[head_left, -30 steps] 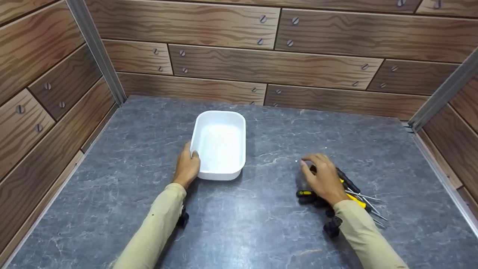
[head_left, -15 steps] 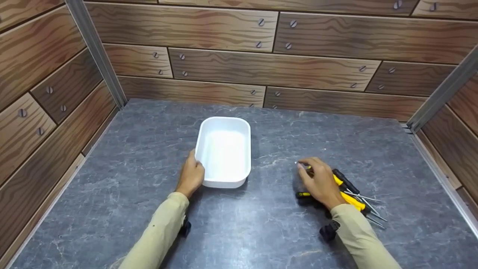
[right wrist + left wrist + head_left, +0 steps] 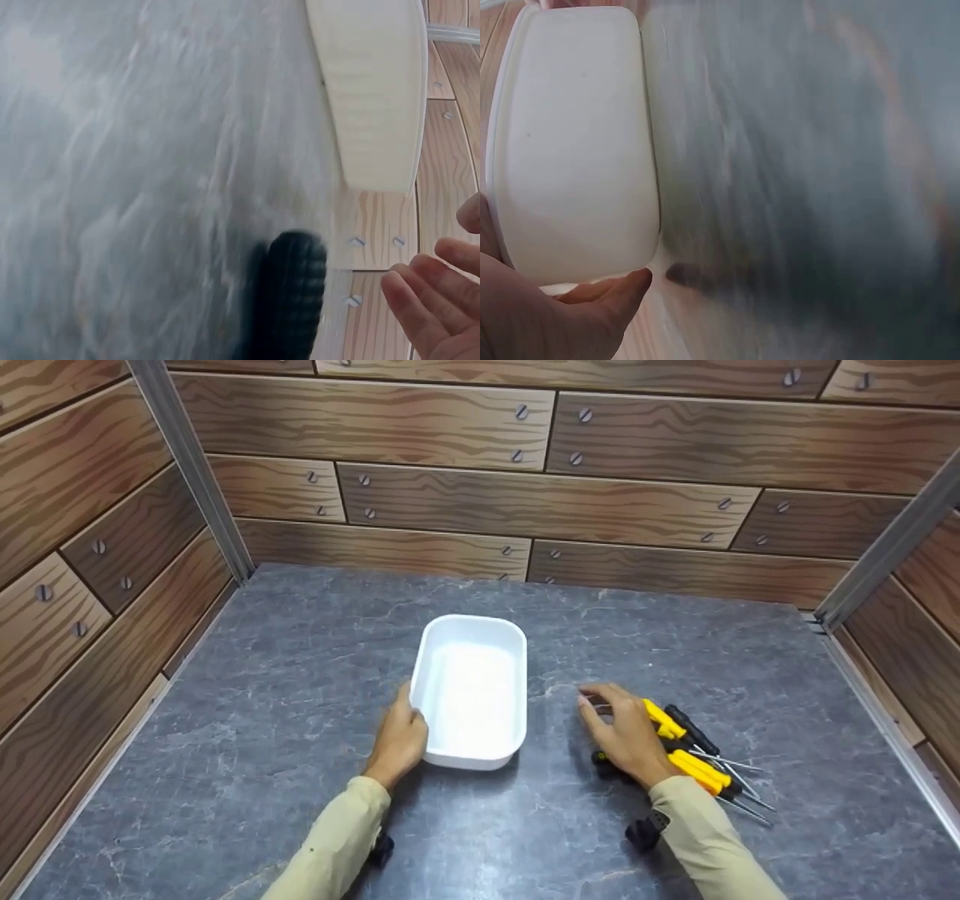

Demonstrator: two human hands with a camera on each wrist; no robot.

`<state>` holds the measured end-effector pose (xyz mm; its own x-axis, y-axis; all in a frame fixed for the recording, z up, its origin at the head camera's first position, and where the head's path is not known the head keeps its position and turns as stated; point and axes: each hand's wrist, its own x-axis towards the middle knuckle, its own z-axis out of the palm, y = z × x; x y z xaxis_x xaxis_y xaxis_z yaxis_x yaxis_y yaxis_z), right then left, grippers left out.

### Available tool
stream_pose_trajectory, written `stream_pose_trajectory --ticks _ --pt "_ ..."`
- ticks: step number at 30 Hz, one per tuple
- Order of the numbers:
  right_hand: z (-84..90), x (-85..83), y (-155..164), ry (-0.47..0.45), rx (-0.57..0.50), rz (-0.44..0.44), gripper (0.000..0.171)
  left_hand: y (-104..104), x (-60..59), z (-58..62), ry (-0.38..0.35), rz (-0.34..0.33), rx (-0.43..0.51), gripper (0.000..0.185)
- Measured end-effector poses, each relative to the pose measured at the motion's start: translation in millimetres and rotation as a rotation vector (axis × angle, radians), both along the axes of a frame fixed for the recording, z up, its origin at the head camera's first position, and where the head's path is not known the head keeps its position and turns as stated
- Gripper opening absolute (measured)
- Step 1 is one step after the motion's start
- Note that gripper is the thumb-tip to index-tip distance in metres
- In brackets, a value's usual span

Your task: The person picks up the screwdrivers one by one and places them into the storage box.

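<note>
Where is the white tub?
In the head view, the white tub sits mid-table, touching the left hand, left of the screwdrivers.

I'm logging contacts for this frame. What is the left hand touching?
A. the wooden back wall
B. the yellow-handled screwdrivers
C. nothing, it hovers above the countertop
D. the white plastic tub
D: the left hand rests against the near left side of the white plastic tub, while the screwdrivers lie by the right hand.
</note>
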<state>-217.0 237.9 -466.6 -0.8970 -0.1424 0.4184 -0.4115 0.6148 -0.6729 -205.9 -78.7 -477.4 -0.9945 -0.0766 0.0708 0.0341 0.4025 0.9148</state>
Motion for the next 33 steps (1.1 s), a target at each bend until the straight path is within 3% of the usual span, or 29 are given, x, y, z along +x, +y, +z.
stream_pose_trajectory --ticks 5,14,27,30,33 --pt "0.1 4.8 -10 -0.064 -0.039 0.018 0.029 8 12.7 -0.1 0.002 -0.007 -0.073 0.054" --pt "0.3 8.9 -31 -0.282 -0.196 0.021 0.047 24 35.1 0.0 0.025 -0.033 -0.122 0.056" --pt "-6.1 20.9 -39 -0.379 -0.342 0.007 0.050 29 60.6 0.7 0.028 -0.134 -0.138 0.057" --pt "-6.5 24.8 -39 -0.405 -0.348 -0.004 0.049 27 64.7 0.9 0.021 -0.180 -0.203 0.065" --pt "-6.6 28.0 -38 -0.438 -0.339 -0.008 0.047 25 67.1 1.3 0.058 -0.214 -0.329 0.081"
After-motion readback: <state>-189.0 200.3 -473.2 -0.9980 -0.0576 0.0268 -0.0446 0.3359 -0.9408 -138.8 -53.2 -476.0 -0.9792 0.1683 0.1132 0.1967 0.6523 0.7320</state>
